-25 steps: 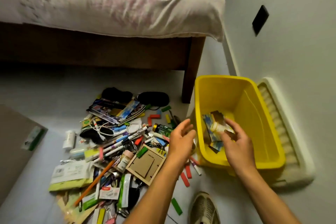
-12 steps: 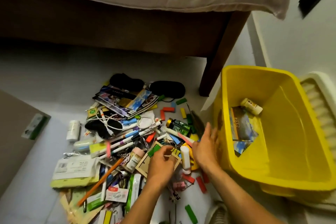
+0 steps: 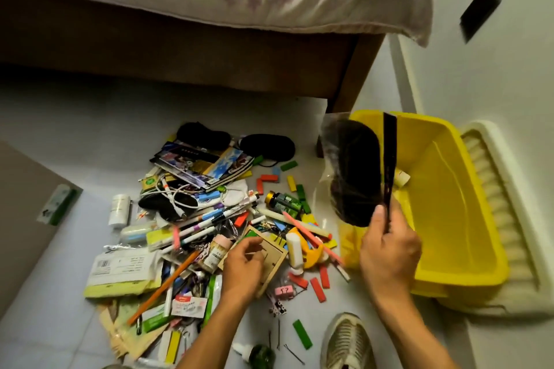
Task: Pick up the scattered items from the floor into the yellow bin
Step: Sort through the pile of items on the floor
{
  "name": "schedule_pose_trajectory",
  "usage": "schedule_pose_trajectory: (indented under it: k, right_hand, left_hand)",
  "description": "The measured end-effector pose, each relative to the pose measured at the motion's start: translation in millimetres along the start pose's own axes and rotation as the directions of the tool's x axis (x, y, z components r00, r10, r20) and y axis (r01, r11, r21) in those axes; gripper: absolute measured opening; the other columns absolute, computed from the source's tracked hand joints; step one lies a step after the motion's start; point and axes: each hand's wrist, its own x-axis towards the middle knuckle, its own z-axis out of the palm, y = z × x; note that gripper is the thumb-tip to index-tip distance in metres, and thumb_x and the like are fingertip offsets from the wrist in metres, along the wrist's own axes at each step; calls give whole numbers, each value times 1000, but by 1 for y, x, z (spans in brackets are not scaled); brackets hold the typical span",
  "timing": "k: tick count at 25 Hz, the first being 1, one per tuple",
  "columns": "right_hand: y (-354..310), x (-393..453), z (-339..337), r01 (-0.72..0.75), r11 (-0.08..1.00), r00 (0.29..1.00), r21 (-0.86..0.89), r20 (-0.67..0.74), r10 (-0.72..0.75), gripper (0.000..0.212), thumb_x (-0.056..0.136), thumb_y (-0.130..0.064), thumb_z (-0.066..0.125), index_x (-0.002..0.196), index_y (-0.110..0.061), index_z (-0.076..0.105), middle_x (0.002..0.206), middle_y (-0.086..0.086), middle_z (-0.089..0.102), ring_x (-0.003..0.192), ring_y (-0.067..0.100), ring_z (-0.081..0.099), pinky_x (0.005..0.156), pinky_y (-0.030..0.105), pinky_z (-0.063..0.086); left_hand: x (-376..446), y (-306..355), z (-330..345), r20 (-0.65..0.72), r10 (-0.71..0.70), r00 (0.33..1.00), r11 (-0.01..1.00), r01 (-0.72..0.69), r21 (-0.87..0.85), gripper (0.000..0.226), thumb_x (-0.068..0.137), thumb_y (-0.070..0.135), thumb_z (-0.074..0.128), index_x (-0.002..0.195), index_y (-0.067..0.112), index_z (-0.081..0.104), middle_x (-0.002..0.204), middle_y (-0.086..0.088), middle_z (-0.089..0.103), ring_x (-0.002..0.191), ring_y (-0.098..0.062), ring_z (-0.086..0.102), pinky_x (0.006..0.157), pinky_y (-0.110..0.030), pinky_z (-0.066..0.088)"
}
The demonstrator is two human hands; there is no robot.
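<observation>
Yellow plastic bin [image 3: 467, 252], right of frame, waits beside the floor heap.

Her right hand [image 3: 389, 246] pinches a clear crinkly bag [image 3: 353, 171] holding something dark, plus a thin black strip [image 3: 389, 159], lifted at the bin's near rim. The left hand [image 3: 242, 266] curls on a flat wooden frame [image 3: 266, 252] in the lower-middle pile [image 3: 192, 219]. That slick bag may slide from so light a pinch; tugging the frame could scatter the smooth blocks and pens lying around it.

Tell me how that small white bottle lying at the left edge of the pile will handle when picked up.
The white bottle lies on its round side, so a nudge would probably roll it. It looks like smooth plastic, perhaps slippery. Likely light for its size, though its contents are hidden.
</observation>
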Motion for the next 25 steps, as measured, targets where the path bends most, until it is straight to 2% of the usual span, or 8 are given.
schedule_pose_trajectory:
  k: [2,6,8,11,15,17,21,25]
  right_hand:
    - [4,24,-36,-19,991,997,-131,-82,8,43,96,-11,42,136,-2,54,110,22,69,86,40,65,68,31,42]
    - [13,28,-41,37,882,959,-470,265,101,58,94,-28,56,147,-13,37,151,13,41,124,39,46,94,48,45]
    - [1,12,-14,154,931,899,-330,437,7,49,92,-26,61,138,-14,50,146,9,47,126,31,47,99,42,42]
    - [-25,-14,43,283,957,620,-59,772,-136,35,93,-26,60,128,-22,57,138,-2,53,123,14,49,100,26,37]
    - [-47,-28,123,398,913,364,90,898,-247,36,91,-27,55,128,-30,56,133,-8,56,118,11,53,96,28,43]
    - [-50,-31,162,410,908,323,92,916,-239,38,92,-28,55,130,-29,54,132,-6,57,116,13,54,97,32,47]
    - [-39,-41,207,411,905,248,113,941,-230,35,94,-29,55,129,-30,55,127,-7,58,111,10,54,96,34,48]
    - [-20,-23,223,490,867,284,94,923,-260,23,94,-26,50,116,-29,59,112,-8,62,100,9,56,87,28,50]
  left_hand:
    - [-11,12,-3,-2,38,999,999,-38,24,32,94,4,55,99,34,63,101,17,60,90,3,55,65,-16,43]
    - [-33,25,-13,6,66,998,997,-67,49,28,94,7,56,107,30,64,101,16,60,92,2,56,69,-18,44]
    - [-33,24,-26,12,67,998,993,-68,96,27,94,9,56,112,28,64,106,12,62,93,0,57,70,-17,46]
    - [-10,25,-59,-44,49,998,975,-38,218,24,92,14,60,112,24,65,108,6,66,92,-8,60,75,-25,52]
    - [38,24,-111,-255,29,967,947,55,318,24,88,16,61,109,27,64,103,3,69,85,-16,65,77,-37,57]
    - [68,17,-131,-331,105,938,889,60,454,32,86,14,63,113,29,62,109,4,65,90,-13,61,77,-36,56]
    - [118,-6,-138,-176,141,974,763,7,647,63,85,11,65,142,29,44,148,-1,43,132,-24,40,107,-43,40]
    - [131,-11,-135,-113,242,964,753,-113,648,46,86,13,67,123,38,53,111,-4,64,94,-19,57,82,-39,55]
